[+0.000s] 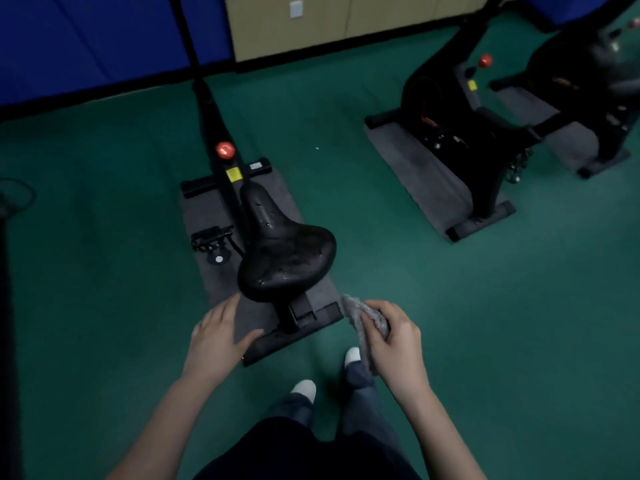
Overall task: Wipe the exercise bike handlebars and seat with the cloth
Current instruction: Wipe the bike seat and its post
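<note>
Above, bike post [188, 46] cut off — cloth [356, 315] half-hidden in right hand [394, 337].

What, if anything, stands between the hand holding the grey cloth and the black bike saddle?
Nothing visible does: the right hand grips the crumpled grey cloth beside the glossy black saddle, open space between; the left hand sits aside.
</note>
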### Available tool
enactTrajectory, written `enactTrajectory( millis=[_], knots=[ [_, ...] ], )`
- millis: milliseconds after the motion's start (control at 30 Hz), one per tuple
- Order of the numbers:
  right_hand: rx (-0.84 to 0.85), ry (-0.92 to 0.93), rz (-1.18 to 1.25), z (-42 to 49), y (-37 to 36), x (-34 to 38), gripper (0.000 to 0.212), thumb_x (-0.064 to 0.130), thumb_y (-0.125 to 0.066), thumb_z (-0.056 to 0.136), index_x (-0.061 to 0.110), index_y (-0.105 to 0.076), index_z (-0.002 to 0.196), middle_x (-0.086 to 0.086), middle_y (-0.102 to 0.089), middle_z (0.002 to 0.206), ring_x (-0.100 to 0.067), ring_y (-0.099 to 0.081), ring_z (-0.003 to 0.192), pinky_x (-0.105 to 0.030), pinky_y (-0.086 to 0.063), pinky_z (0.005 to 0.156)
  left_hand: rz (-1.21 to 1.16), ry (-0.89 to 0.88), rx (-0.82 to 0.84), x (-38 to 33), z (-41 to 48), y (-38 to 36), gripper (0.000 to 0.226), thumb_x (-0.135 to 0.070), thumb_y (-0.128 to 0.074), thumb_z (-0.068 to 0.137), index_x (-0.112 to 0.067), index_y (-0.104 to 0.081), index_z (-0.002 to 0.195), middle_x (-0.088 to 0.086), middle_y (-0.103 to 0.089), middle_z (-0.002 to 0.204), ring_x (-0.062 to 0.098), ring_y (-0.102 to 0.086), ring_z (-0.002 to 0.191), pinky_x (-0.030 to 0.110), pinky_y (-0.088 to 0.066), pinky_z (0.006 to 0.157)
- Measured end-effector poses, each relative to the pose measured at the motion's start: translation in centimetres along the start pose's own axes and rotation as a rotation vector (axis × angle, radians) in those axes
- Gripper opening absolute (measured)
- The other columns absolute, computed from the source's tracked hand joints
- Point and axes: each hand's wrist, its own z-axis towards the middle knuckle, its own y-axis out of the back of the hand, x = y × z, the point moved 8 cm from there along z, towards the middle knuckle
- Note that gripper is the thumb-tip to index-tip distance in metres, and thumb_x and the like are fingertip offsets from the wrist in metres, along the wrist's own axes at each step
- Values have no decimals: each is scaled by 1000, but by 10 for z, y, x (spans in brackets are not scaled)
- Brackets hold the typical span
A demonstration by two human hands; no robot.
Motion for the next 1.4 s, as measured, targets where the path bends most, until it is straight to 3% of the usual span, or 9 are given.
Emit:
enactTrajectory(
  millis=[133, 267, 467, 733, 867, 1100, 1200, 1300, 1400],
  knots=[
    [85, 91, 26, 34, -9, 12, 13, 11, -65, 88, 12, -69, 101, 4, -67, 96, -7, -60, 89, -9, -41, 80, -130, 70, -69, -7, 4, 5, 88, -56, -57, 85, -22, -12, 152, 1, -28, 154, 19, -28, 139, 38, -24, 112],
    [178, 166, 71, 71, -14, 17, 16, 7, -64, 89, 14, -69, 102, 5, -65, 96, 1, -59, 91, -4, -40, 77, -210, 201, -130, -11, 6, 5, 93, -55, -61, 83, -21, -10, 153, 2, -23, 156, 19, -24, 142, 38, -23, 114],
    [285, 252, 164, 128, -15, 16, 24, -3, -63, 86, 15, -69, 101, 4, -66, 96, 3, -59, 89, -6, -42, 74, -331, 422, -259, -13, -5, 2, 93, -46, -71, 79, -18, -19, 151, 1, -29, 154, 19, -28, 140, 34, -24, 113],
    [380, 414, 194, 177, -36, 29, 22, 0, -62, 87, 15, -67, 103, 4, -64, 98, -2, -59, 92, -13, -44, 80, -591, 490, -456, -26, 2, 10, 59, -34, -58, 92, -22, -36, 146, -4, -38, 147, 10, -32, 136, 24, -21, 112],
    [403, 480, 182, 189, -65, 51, 21, -1, -61, 88, 10, -66, 105, 5, -63, 100, -10, -59, 96, -18, -44, 85, -611, 459, -450, -27, 27, 21, 50, -33, -54, 95, -21, -42, 142, -6, -43, 143, 10, -34, 135, 20, -21, 109],
    [363, 352, 124, 232, -127, 69, 22, 8, -58, 92, 10, -63, 113, -1, -64, 108, -15, -57, 101, -17, -41, 90, -777, 431, -391, -10, 83, 18, 32, -31, -53, 97, -28, -58, 128, -15, -53, 126, 0, -43, 119, 16, -25, 100],
    [467, 188, 103, 237, -160, 63, 23, 14, -55, 95, 12, -62, 117, 4, -65, 96, -5, -56, 84, 2, -36, 71, -983, 427, -372, -4, 100, 8, 25, -22, -54, 96, -31, -63, 118, -9, -60, 122, 6, -54, 114, 18, -35, 97],
    [558, 95, 81, 232, -182, 54, 23, 14, -52, 96, 14, -63, 117, 14, -59, 81, 6, -52, 74, 4, -34, 60, -1138, 429, -359, 2, 107, -4, 23, -15, -55, 96, -28, -67, 110, -1, -67, 118, 14, -58, 115, 29, -41, 104],
    [507, 119, 91, 222, -177, 49, 27, 10, -56, 93, 13, -64, 119, 7, -68, 93, -3, -61, 84, 1, -39, 71, -1263, 440, -385, 7, 107, -13, 24, -12, -56, 94, -30, -71, 100, -3, -69, 112, 13, -60, 111, 35, -42, 106]
  ],
)
